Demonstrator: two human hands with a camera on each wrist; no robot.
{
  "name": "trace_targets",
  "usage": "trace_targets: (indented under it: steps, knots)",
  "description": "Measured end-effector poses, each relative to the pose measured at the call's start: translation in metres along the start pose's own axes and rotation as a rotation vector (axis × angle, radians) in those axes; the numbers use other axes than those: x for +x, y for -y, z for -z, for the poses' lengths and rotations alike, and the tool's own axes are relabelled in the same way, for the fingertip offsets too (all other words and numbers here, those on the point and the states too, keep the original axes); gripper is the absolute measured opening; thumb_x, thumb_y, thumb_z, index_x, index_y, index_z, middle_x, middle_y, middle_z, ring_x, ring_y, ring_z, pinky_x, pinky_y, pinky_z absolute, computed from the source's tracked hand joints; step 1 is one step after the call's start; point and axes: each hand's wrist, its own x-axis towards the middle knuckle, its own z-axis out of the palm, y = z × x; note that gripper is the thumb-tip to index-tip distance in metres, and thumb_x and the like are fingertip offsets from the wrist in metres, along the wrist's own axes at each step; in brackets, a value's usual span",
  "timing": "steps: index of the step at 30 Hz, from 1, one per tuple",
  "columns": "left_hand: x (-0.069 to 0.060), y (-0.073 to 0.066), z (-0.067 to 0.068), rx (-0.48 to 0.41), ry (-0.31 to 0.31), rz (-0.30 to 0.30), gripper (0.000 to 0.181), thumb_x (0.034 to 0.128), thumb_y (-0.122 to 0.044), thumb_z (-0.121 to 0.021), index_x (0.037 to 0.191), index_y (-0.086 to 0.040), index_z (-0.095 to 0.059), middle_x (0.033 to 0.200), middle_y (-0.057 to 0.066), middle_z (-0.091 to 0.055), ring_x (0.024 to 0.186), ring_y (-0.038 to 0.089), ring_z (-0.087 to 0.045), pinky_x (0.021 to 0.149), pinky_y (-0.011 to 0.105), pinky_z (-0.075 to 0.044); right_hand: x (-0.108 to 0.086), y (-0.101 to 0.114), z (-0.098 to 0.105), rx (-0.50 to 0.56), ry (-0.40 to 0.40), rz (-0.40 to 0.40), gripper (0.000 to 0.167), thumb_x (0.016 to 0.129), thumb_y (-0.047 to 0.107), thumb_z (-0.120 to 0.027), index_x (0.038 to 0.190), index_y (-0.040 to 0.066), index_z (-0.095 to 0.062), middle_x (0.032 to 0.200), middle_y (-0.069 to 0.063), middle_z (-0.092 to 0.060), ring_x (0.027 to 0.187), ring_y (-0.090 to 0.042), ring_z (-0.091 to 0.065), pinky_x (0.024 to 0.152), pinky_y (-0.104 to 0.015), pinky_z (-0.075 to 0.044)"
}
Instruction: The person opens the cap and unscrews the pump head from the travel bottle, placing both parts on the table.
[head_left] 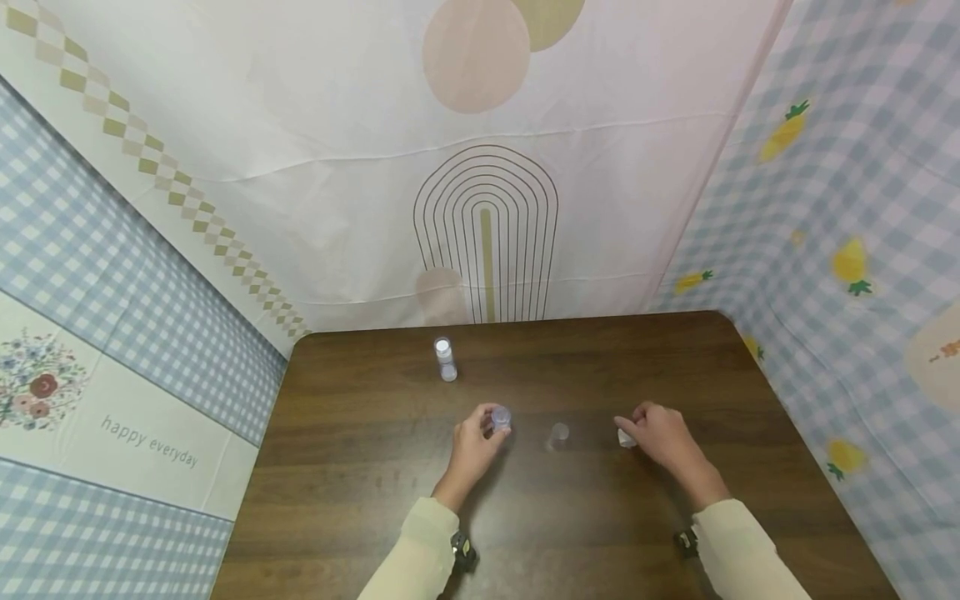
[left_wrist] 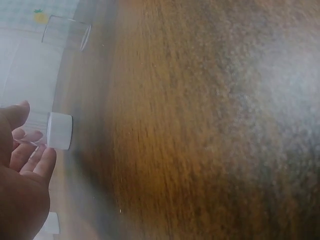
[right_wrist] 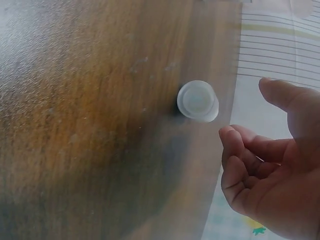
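My left hand (head_left: 471,446) has its thumb and fingers around a small clear container (head_left: 501,418). In the left wrist view that container has a white end piece (left_wrist: 60,131) on the table side. Beside it, a clear cylindrical cover (head_left: 558,432) stands on the table between my hands. Over on the right, my right hand (head_left: 660,433) is beside a small round white cap-like piece (right_wrist: 197,101). A gap shows between that piece and the fingertips in the right wrist view. Those fingers are loosely bent, with the thumb apart, and hold nothing.
Farther back on the brown wooden table (head_left: 360,467) stands a second small clear bottle with a white part (head_left: 445,360). Behind the table hangs a pale patterned cloth (head_left: 360,225). Checked cloths (head_left: 810,250) hang along both sides.
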Motion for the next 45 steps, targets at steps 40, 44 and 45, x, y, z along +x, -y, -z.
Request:
trace_targets:
  steps: [40,44,45]
  knots:
    - [0.021,0.029,0.068,0.021,-0.233,-0.169,0.030,0.0810,0.001,-0.074,0.109,0.009,-0.066,0.095,0.022,-0.074,0.082,0.029,-0.074,0.069,0.035,-0.063,0.009,0.074,-0.002,0.066,-0.267,0.548,0.043,0.094,0.021,-0.077,0.129,0.002,-0.062,0.128,-0.015,-0.064,0.120,-0.032,-0.060,0.100,-0.054,-0.054]
    - [0.033,0.031,0.076,0.026,-0.261,-0.108,0.035,0.0800,0.001,-0.076,0.112,0.010,-0.064,0.098,0.024,-0.073,0.086,0.036,-0.072,0.072,0.042,-0.063,0.014,0.089,-0.003,0.072,-0.246,0.564,0.043,0.094,0.023,-0.077,0.129,0.003,-0.062,0.128,-0.014,-0.064,0.122,-0.032,-0.060,0.103,-0.052,-0.053]
    - [0.035,0.031,0.077,0.028,-0.257,-0.079,0.037,0.0807,0.000,-0.076,0.114,0.009,-0.064,0.101,0.025,-0.073,0.089,0.038,-0.072,0.075,0.045,-0.063,0.016,0.092,-0.003,0.073,-0.242,0.569,0.043,0.094,0.023,-0.077,0.129,0.004,-0.062,0.128,-0.014,-0.064,0.122,-0.031,-0.060,0.103,-0.052,-0.053]
